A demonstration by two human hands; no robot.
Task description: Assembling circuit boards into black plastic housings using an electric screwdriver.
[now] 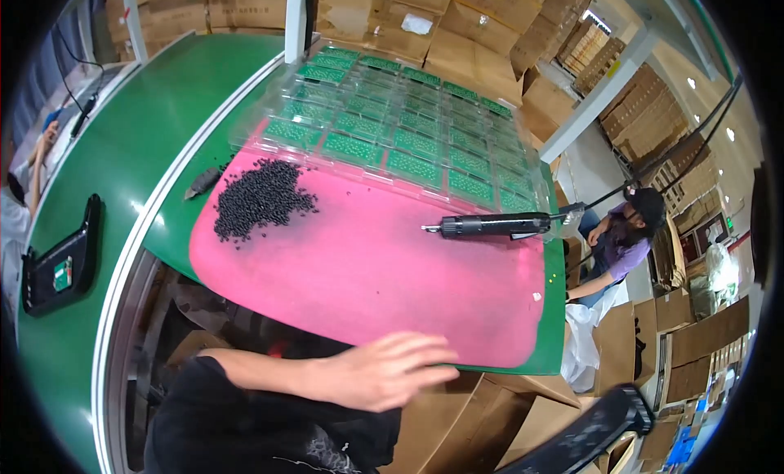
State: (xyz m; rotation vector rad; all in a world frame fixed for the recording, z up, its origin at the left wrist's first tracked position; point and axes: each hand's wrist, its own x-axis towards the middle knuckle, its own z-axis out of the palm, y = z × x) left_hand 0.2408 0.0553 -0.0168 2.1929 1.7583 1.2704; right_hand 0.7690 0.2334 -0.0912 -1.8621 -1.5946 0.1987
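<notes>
My left hand (388,372) reaches across the near edge of the pink mat (392,286), its fingers stretched out and holding nothing. My right hand is out of view. At the lower right a long black plastic part (588,433) is tilted and partly cut off; what supports it cannot be seen. A black electric screwdriver (490,225) lies on the mat's right side, its bit pointing left. A heap of small black pieces (261,198), too small to make out exactly, sits at the mat's upper left.
Clear plastic trays (392,135) of green circuit boards stand behind the mat. On the green belt (163,131) at left lies a black housing (61,262) with a small board inside. Cardboard boxes (482,25) line the back. A person (625,237) sits at right; another's arm shows far left.
</notes>
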